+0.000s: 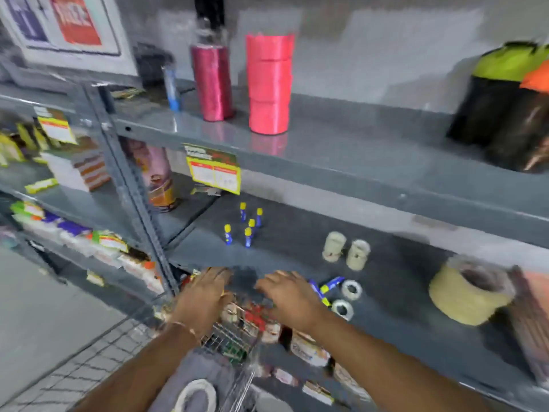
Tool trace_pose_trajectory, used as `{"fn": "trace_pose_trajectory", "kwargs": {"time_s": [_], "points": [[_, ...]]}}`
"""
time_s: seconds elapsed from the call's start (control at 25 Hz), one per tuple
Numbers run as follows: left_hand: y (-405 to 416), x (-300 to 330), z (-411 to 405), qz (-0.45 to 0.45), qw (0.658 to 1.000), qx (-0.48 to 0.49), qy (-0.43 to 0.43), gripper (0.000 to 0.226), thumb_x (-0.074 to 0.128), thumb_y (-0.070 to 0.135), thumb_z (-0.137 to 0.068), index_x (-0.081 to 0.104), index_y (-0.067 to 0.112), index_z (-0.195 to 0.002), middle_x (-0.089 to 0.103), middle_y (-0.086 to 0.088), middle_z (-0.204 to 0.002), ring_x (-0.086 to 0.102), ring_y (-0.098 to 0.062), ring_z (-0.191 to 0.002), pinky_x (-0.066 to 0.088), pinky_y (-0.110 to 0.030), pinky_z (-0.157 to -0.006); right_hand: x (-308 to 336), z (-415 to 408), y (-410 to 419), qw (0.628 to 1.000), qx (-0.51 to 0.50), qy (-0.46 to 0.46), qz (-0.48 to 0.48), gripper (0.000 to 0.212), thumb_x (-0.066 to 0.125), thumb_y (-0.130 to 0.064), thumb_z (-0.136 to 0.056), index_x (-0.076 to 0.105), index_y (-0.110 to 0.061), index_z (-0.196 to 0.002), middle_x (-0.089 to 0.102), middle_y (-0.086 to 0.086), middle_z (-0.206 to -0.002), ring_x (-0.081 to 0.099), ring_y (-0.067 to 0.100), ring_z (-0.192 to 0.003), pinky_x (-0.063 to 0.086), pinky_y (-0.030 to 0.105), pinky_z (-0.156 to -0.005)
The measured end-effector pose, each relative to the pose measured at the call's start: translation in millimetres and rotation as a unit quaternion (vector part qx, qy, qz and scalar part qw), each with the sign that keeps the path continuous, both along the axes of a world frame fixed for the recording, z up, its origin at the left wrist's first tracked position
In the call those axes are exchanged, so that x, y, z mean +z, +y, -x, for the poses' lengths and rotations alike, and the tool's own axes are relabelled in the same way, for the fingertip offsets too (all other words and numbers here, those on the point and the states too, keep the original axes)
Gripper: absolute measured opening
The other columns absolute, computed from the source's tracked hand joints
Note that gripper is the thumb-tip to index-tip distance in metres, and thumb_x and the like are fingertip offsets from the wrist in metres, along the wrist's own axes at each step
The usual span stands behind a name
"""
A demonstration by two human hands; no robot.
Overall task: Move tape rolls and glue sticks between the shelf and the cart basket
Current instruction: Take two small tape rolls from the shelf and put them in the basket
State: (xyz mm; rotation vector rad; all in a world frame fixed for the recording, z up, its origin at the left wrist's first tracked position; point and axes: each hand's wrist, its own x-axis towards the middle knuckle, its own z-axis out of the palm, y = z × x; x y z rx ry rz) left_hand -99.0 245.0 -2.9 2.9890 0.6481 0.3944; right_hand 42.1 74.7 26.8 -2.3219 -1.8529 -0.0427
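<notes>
Standing upright: five glue sticks (248, 227), yellow caps up; both hands' fingers apparently released, empty.

On the upper shelf board — a pink spool stack (269, 84) beside a magenta spool (211, 81).

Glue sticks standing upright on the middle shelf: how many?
5, clustered left of centre on the middle shelf: back pair, one mid, front pair. More lie flat by the right hand, partly hidden, not counted.

Both hands (205, 295) (289, 298) outstretched, fingers spread
</notes>
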Motion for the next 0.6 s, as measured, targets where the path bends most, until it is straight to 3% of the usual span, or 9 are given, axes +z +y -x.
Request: {"fn": "trace_pose_trajectory", "kwargs": {"time_s": [0.2, 0.36, 0.48, 0.6], "points": [[-98, 42, -107, 0.043, 0.993, -0.112, 0.012, 0.054, 0.071, 0.032, -0.08, 0.053, 0.021, -0.13, 0.055, -0.001, -0.133, 0.049, -0.025, -0.127, 0.046, -0.038, -0.1, 19, -63, -110, 0.988, -0.152, -0.002, 0.03, 0.04, 0.071, -0.032, -0.076, 0.055, -0.017, -0.11, 0.062, 0.007, -0.117, 0.055, 0.028, -0.115, 0.044, 0.042, -0.087], [-169, 28, -158, 0.065, 0.976, -0.158, 0.137, 0.036, 0.067, 0.036, -0.082, 0.06, 0.018, -0.112, 0.057, -0.004, -0.119, 0.051, -0.026, -0.118, 0.049, -0.043, -0.092, -4, -99, -175, 0.96, -0.268, 0.034, 0.074, 0.048, 0.067, -0.025, -0.083, 0.049, -0.019, -0.127, 0.052, 0.006, -0.136, 0.045, 0.028, -0.128, 0.04, 0.045, -0.098], [-201, 6, -173, 0.049, 0.968, -0.162, 0.183, 0.034, 0.068, 0.032, -0.079, 0.062, 0.009, -0.103, 0.057, -0.011, -0.114, 0.053, -0.031, -0.113, 0.051, -0.043, -0.087, -27, -113, -193, 0.95, -0.291, 0.058, 0.101, 0.045, 0.064, -0.024, -0.087, 0.048, -0.019, -0.13, 0.048, 0.007, -0.14, 0.042, 0.029, -0.131, 0.039, 0.048, -0.103], [-210, -8, -177, 0.105, 0.969, -0.13, 0.184, 0.032, 0.067, 0.022, -0.081, 0.063, 0.004, -0.107, 0.057, -0.014, -0.119, 0.051, -0.032, -0.118, 0.049, -0.039, -0.091, -41, -118, -185, 0.95, -0.289, 0.075, 0.094, 0.042, 0.061, -0.022, -0.088, 0.049, -0.02, -0.129, 0.05, 0.008, -0.135, 0.045, 0.031, -0.128, 0.041, 0.048, -0.1]]}}
